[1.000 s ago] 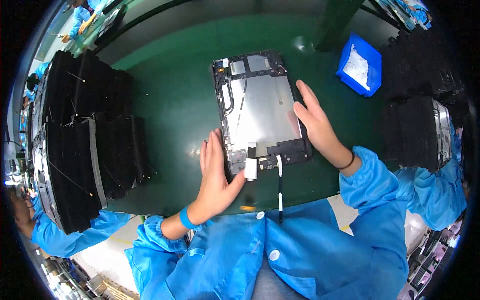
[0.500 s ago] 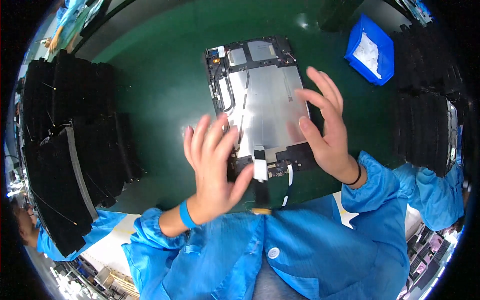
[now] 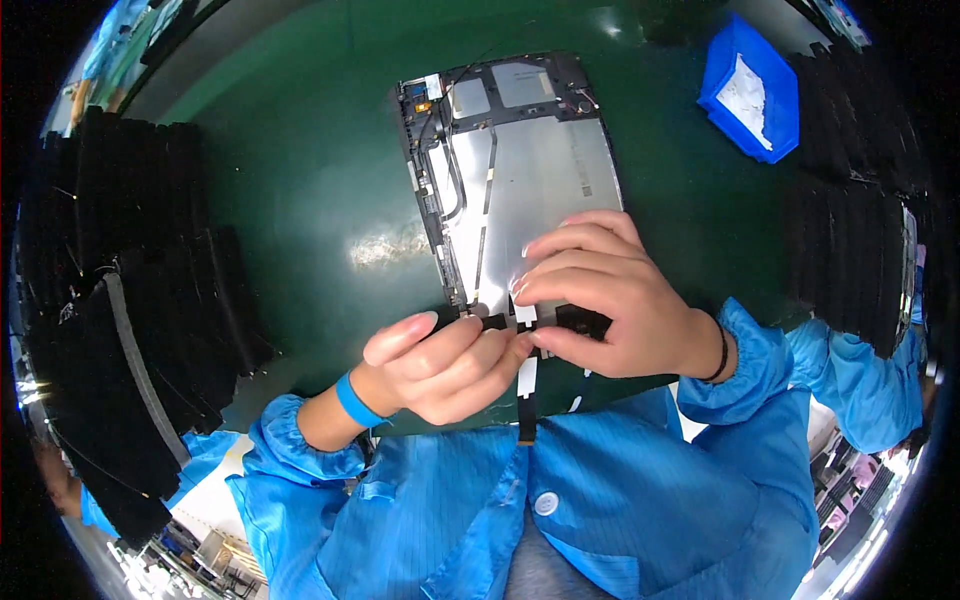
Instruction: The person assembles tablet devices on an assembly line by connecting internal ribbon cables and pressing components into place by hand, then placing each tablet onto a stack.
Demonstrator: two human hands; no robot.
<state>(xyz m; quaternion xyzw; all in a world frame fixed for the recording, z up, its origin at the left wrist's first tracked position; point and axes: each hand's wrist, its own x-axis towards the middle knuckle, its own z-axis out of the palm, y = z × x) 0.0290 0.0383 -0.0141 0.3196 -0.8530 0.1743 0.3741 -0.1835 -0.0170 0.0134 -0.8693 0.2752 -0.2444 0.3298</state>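
Observation:
A flat display panel (image 3: 540, 180) with a silver metal back and black frame lies on the table in front of me. At its near edge, a black ribbon cable (image 3: 527, 418) hangs toward my body and carries a white tab (image 3: 527, 378). My left hand (image 3: 445, 368) is closed at that edge, its fingertips pinched beside the cable. Just to the right, my right hand (image 3: 625, 305) curves over the panel, thumb close to the left fingertips and fingers at a second white patch (image 3: 525, 314). What lies between the fingertips is hidden.
A blue bin (image 3: 755, 95) with white scraps stands at the far right of the green table (image 3: 310, 200). Black padded stacks (image 3: 130, 330) line the left side, and more black pieces (image 3: 845, 240) line the right. Blue sleeves of other people show at both sides.
Both hands have come together at the panel's near edge. My left hand went from spread to closed and moved right; the right moved left and down. The panel has tilted slightly.

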